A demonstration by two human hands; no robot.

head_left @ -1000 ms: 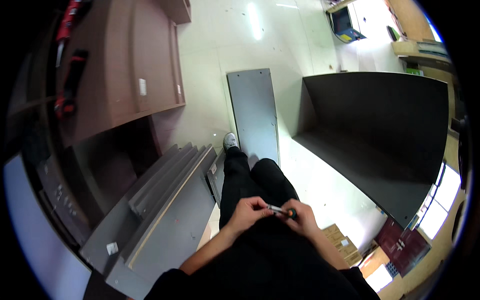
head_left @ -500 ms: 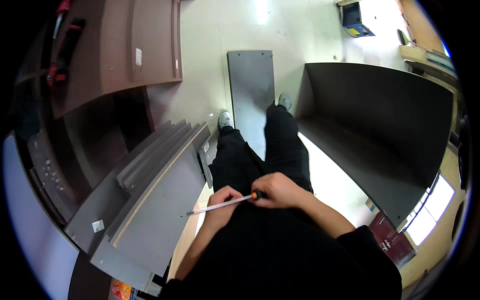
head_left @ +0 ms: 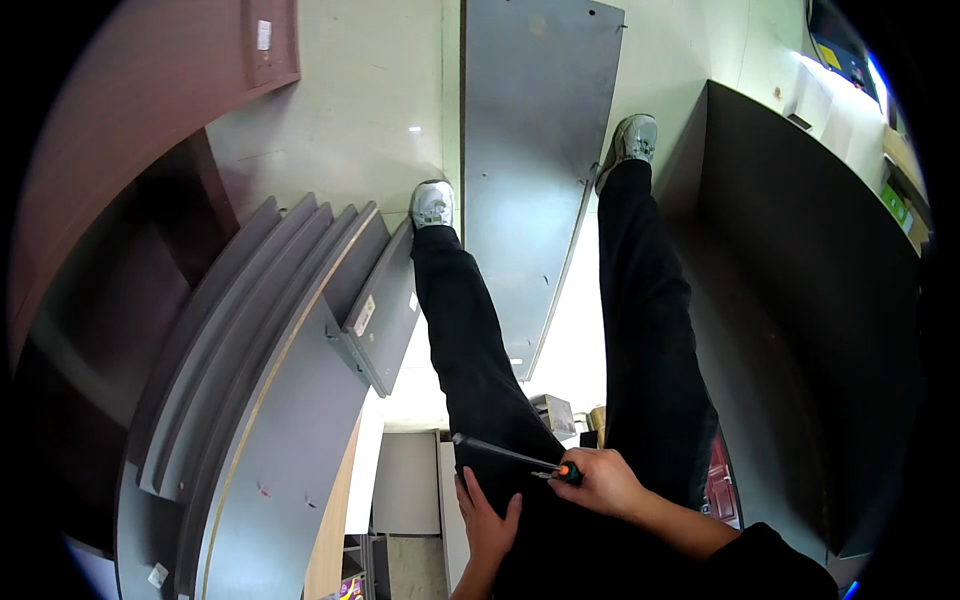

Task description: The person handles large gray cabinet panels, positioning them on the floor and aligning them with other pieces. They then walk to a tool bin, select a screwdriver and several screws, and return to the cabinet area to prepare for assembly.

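Observation:
My right hand (head_left: 605, 484) is closed around a screwdriver (head_left: 507, 453) with a dark handle and an orange collar. Its long thin shaft points left and slightly up, over my trousers. A small metal piece shows beside my right fingertips, too small to name. My left hand (head_left: 487, 522) lies open against my left thigh, fingers apart and holding nothing, below the shaft and not touching it. Between my shoes a long grey panel (head_left: 530, 180) with small holes along its edges lies on the floor.
Several grey boards (head_left: 290, 420) stand on edge at my left, with a smaller board (head_left: 385, 300) leaning at their front. Beyond them is a brown cabinet (head_left: 150, 120). A dark, open-fronted box unit (head_left: 800, 200) stands close on my right.
My left hand, formerly curled near the screwdriver, has opened and moved lower. The shaft has swung from pointing down-left to up-left. My view has shifted, and the floor panel looks larger.

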